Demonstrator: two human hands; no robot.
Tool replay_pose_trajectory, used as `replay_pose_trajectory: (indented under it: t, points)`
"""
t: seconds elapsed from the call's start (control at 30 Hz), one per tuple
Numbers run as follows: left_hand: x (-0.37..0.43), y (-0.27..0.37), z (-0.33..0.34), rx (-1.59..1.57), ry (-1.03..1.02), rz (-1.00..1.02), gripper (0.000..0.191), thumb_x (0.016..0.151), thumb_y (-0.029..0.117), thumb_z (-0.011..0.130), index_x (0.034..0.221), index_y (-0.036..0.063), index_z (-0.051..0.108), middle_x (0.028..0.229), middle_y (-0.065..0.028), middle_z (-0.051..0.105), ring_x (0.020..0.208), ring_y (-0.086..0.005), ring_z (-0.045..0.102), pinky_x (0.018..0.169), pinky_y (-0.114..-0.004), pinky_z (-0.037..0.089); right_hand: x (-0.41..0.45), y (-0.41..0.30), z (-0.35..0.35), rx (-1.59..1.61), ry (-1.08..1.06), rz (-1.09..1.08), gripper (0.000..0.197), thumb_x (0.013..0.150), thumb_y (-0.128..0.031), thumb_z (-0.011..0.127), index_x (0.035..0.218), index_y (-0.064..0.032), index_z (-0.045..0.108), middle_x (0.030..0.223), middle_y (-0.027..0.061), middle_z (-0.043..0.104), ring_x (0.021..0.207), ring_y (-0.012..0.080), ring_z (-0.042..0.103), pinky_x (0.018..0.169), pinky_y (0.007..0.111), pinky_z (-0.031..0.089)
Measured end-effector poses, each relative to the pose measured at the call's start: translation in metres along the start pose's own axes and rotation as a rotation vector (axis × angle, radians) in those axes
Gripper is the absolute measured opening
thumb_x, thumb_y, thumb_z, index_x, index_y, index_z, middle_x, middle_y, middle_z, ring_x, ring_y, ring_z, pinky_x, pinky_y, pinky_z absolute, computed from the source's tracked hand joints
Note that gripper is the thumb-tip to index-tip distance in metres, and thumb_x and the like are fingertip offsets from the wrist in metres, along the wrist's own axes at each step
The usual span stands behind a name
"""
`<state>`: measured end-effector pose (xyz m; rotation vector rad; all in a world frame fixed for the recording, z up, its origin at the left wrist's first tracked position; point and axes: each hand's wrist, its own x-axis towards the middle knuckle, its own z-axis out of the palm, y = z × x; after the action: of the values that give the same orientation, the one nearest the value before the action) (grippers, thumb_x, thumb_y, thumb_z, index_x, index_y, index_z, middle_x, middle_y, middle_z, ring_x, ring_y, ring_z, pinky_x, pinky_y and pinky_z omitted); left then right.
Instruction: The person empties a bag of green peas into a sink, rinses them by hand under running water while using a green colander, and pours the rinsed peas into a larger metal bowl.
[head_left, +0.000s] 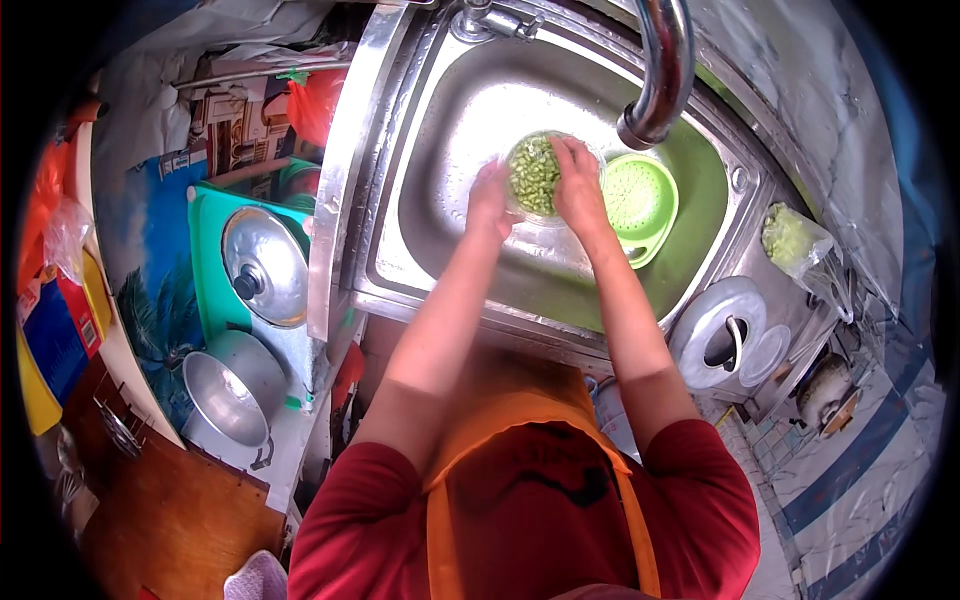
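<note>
A clear round bowl (541, 219) full of small green beans or seeds (532, 174) is held over the basin of a stainless steel sink (450, 187). My left hand (491, 199) grips the bowl's left side. On its right side, my right hand (576, 176) has its fingers over the rim, touching the green pieces; whether it grips the rim or only the pieces I cannot tell. A lime green plastic colander (645, 195) lies in the basin just right of my right hand. The metal faucet spout (645, 124) hangs above the basin, behind the hands.
Right of the sink are a metal lid (694, 330), a smaller clear lid (765, 356) and a plastic bag (802, 247) with green contents. To the left, a lidded pot (266, 262) stands by a teal rack (206, 277), with an open aluminium pot (232, 397) nearer me.
</note>
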<state>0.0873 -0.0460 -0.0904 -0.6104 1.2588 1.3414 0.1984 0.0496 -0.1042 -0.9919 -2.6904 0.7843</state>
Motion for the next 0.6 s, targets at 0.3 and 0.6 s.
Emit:
replay_pose_trajectory:
  t: [0.3,0.6]
  points:
    - [-0.002,-0.002,0.003,0.014,-0.034,0.018,0.038,0.093,0.017,0.043,0.131,0.0138,0.035,0.121,-0.012,0.05,0.104,-0.0283,0.054,0.082,-0.056,0.048,0.006,-0.015,0.036,0.136,-0.307,0.277,0.052,0.078,-0.021,0.06,0.126,-0.0043,0.048,0.126,0.0291,0.042,0.11,0.0418,0.049,0.092,0.043,0.041]
    - [-0.008,0.01,-0.003,0.23,0.133,0.057,0.03,0.092,0.021,0.046,0.12,0.0118,0.049,0.117,-0.0047,0.051,0.104,-0.0203,0.05,0.079,-0.04,0.046,0.02,0.001,0.04,0.306,-0.254,0.383,0.026,0.092,-0.019,0.042,0.098,0.0014,0.056,0.082,0.0241,0.062,0.082,0.041,0.059,0.078,0.043,0.046]
